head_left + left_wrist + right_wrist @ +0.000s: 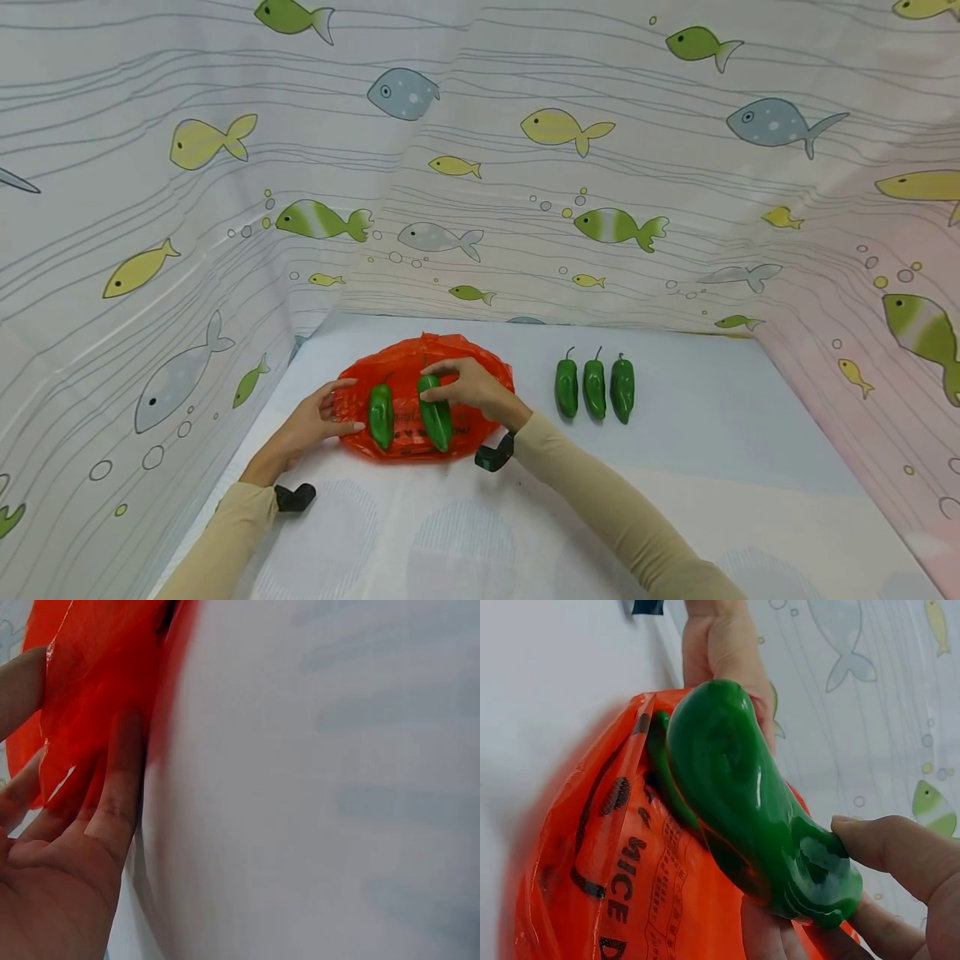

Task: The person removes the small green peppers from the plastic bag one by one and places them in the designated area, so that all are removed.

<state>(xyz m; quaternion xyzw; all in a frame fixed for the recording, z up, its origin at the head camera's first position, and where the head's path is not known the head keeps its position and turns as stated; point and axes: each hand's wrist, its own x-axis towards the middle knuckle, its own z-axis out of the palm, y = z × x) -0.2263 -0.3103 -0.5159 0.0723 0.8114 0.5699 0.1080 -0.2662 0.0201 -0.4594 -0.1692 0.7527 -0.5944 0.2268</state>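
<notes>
My right hand (476, 390) pinches a glossy green chili pepper (435, 412) near its stem end, thumb on one side and fingers on the other. The pepper slants over a red plastic bag (405, 354), its tip toward me. A second green pepper (381, 417) lies on the bag to the left. At the bag's left edge my left hand (303, 429) holds the plastic. In the left wrist view, fingers (120, 787) of that hand reach under the translucent film, and their tips show faintly through it.
Three more green peppers (595, 389) lie side by side on the white table (697, 417), right of the bag, stems pointing away. Fish-patterned sheets (495, 192) stand as walls at the back and both sides. Dark cameras (495, 452) are strapped at the wrists.
</notes>
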